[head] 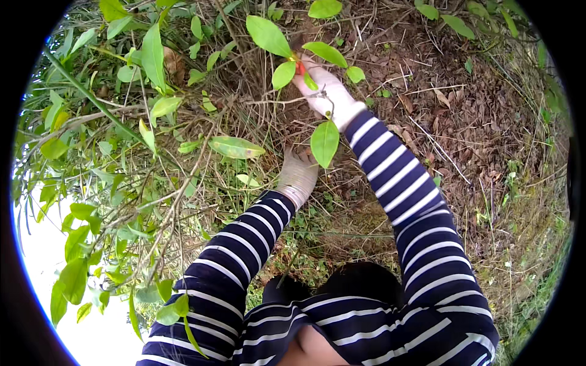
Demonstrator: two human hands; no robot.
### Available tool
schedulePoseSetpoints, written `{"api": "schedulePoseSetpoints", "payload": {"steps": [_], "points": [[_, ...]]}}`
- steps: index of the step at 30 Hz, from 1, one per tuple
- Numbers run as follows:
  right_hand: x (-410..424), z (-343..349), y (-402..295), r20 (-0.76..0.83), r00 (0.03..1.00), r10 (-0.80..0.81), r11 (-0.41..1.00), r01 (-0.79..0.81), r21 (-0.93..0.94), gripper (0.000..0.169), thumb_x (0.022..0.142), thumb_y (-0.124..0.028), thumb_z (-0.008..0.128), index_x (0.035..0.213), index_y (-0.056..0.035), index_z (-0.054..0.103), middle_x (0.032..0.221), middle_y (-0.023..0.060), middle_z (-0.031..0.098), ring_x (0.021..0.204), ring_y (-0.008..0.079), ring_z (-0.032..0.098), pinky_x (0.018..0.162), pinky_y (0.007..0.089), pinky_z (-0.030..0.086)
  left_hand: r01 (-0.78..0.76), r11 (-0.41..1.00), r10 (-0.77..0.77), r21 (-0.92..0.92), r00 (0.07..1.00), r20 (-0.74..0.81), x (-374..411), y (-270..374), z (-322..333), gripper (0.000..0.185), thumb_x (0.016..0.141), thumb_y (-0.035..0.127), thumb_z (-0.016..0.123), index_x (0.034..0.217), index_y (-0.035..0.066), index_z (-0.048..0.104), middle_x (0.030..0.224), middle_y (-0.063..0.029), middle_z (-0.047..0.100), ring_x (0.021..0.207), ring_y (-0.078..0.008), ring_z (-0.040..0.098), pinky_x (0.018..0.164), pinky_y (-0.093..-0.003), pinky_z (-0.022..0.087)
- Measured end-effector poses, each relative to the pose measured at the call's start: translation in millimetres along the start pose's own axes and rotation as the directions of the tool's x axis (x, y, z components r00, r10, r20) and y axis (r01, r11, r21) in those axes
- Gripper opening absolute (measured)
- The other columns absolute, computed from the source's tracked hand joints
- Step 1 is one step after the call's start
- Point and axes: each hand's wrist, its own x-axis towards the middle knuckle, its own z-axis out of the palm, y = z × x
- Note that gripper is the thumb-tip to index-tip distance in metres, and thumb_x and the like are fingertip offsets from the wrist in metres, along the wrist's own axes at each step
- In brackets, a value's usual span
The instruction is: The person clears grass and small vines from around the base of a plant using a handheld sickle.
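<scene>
My right hand (326, 94), in a pale glove, reaches forward low among the stems. An orange-red object (300, 68) shows at its fingers, and the hand appears closed around it. Leaves cover most of this object, so its kind is unclear. Closer to me, my left hand (298, 174) wears a dirty pale glove and reaches down into dry grass and thin stems (256, 107). Its fingertips are lost in the shadow and litter, so any grip there is hidden. A green leaf (325, 143) hangs between the camera and the ground, near my right wrist.
Leafy shrub branches (176, 201) crowd the left side, and a thicker green stem (98, 104) slants across them. More leaves (268, 35) overhang my right hand. Brown leaf litter (439, 105) covers the ground at right, with grass (526, 315) along the lower right rim.
</scene>
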Motion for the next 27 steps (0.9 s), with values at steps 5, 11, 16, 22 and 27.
{"api": "schedulePoseSetpoints", "payload": {"steps": [5,11,16,22,27], "points": [[4,32,-12,-0.052,0.990,0.134,0.975,-0.141,-0.173,0.056,0.098,-0.021,0.050,0.151,-0.0142,0.033,0.101,0.0289,0.066,0.093,0.0442,0.066,0.082,0.0498,0.051,0.068,0.998,-0.068,0.010,0.998,-0.020,9,6,-4,0.047,0.098,0.015,0.045,0.142,-0.002,0.046,0.138,-0.0247,0.056,0.128,-0.0371,0.056,0.116,-0.0497,0.030],[-262,-74,-15,0.080,0.950,0.301,0.881,-0.245,-0.404,0.061,0.097,-0.020,0.055,0.153,-0.0138,0.031,0.088,0.0267,0.068,0.078,0.0428,0.069,0.073,0.0485,0.055,0.167,0.961,-0.211,-0.218,0.957,-0.200,-31,25,4,0.053,0.096,0.014,0.046,0.148,0.006,0.042,0.148,-0.0188,0.050,0.140,-0.0381,0.044,0.122,-0.0501,0.020],[-407,-146,-38,-0.246,0.964,0.104,0.917,-0.189,-0.352,0.065,0.094,-0.012,0.063,0.153,-0.0126,0.036,0.089,0.0242,0.068,0.072,0.0395,0.070,0.069,0.0413,0.056,-0.125,0.888,-0.151,-0.443,0.829,-0.538,-86,53,-15,0.053,0.082,0.016,0.068,0.133,0.011,0.055,0.130,-0.0140,0.058,0.118,-0.0346,0.057,0.114,-0.0515,0.034],[-369,-126,-73,-0.055,0.931,-0.362,0.582,0.179,-0.793,0.062,0.092,-0.013,0.066,0.149,-0.0228,0.046,0.079,0.0056,0.061,0.061,0.0216,0.061,0.054,0.0334,0.052,0.046,0.813,-0.380,-0.581,0.797,-0.469,-123,52,-14,0.047,0.082,0.015,0.069,0.127,0.012,0.058,0.122,-0.0134,0.059,0.113,-0.0360,0.057,0.107,-0.0512,0.040],[-207,-98,-102,0.232,0.908,-0.348,0.239,0.326,-0.915,0.057,0.097,-0.016,0.053,0.151,-0.0333,0.041,0.091,0.0058,0.059,0.072,0.0195,0.060,0.062,0.0336,0.051,0.070,0.695,-0.422,-0.716,0.846,-0.326,-156,35,12,0.052,0.081,0.013,0.068,0.132,0.013,0.057,0.138,-0.0137,0.054,0.129,-0.0380,0.050,0.113,-0.0521,0.035]]}}
